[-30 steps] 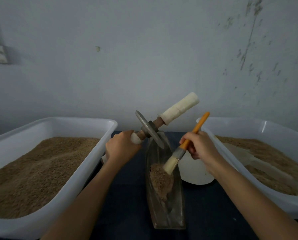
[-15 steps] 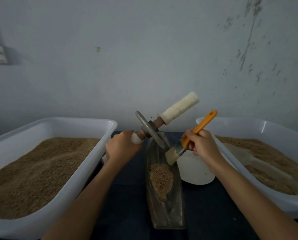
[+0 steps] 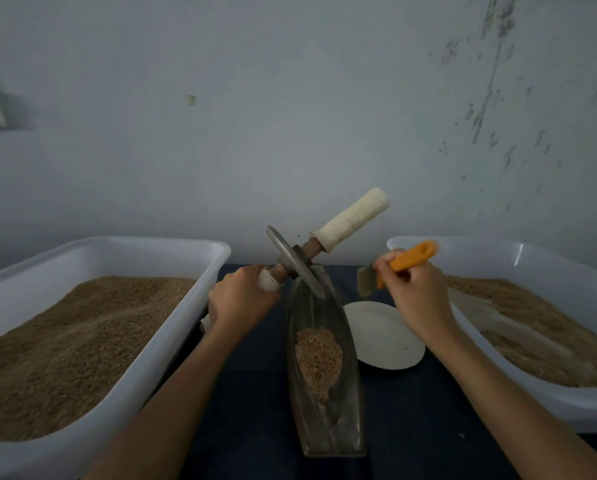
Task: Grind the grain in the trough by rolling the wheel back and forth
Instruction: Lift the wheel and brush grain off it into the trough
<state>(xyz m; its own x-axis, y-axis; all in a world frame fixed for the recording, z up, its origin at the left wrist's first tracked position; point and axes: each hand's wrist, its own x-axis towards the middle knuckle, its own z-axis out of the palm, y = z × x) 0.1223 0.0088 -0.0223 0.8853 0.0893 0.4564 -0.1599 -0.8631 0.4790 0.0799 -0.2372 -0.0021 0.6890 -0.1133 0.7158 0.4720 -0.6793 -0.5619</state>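
Nearest us, the narrow metal trough (image 3: 326, 403) lies lengthwise on the dark desk (image 3: 248, 427), and a small heap of grain (image 3: 318, 360) sits in its middle — coarse, part broken by the look of it. Either side, two big white tubs: the left tub (image 3: 172, 327) heaped with brown grain, the right tub (image 3: 546, 407) holding more, with a pale scoop-like shape lying in it that I can't make out clearly. A white dish (image 3: 381, 336) sits just right of the trough. Now the hands: the left hand (image 3: 241, 299) has its fingers wrapped round the near handle of the grinding wheel (image 3: 295, 261), which is tilted, its disc edge down at the far end of the trough, its other, cloth-wrapped handle (image 3: 352, 216) sticking up free toward the grey wall (image 3: 290, 98). The right hand (image 3: 416, 292) is curled tight on the orange handle of a brush (image 3: 399, 263), bristles held up off the grain, clear of the trough. My read — that disc is solid metal, heavy and stiff, with a thin rim that will want to tip sideways under one hand; it should be gripped on both handles, one each side, to roll true. The brush would need setting down first. The trough looks free-standing and could skid, so press straight down.
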